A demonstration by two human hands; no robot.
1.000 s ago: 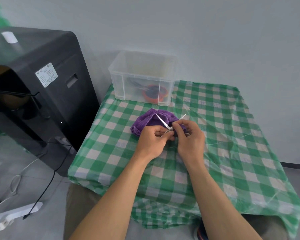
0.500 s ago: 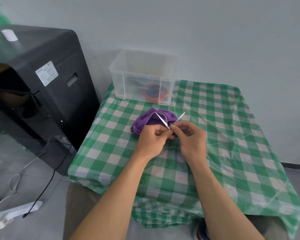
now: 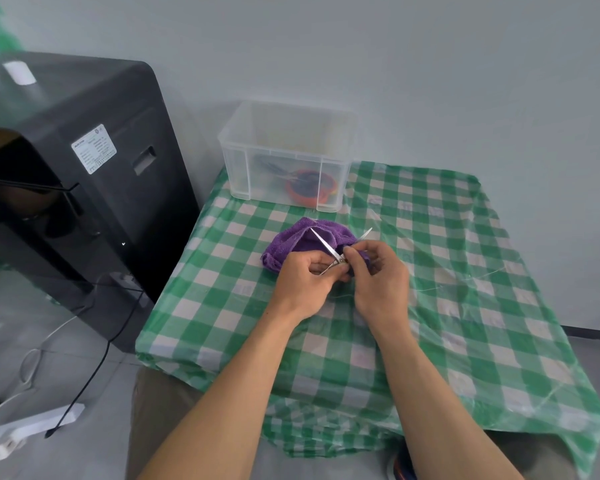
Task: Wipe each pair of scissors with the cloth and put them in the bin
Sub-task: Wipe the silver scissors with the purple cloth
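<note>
A small pair of silver scissors [image 3: 326, 245] is held with its blades spread wide above the purple cloth [image 3: 291, 242] on the checked table. My left hand [image 3: 305, 278] pinches the scissors by the handle end. My right hand [image 3: 378, 275] pinches them near the pivot, and a fold of the purple cloth shows under its fingers. The clear plastic bin [image 3: 284, 133] stands at the table's far left corner, with other scissors and an orange-rimmed object seen through its wall.
A green and white checked cloth under clear plastic [image 3: 465, 271] covers the table. A tall black machine [image 3: 84, 168] stands close to the table's left side. Cables and a white power strip [image 3: 32, 427] lie on the floor at the left.
The hands and scissors have stayed almost in place over the cloth. My right hand's fingers have shifted slightly along the blades near the pivot.
</note>
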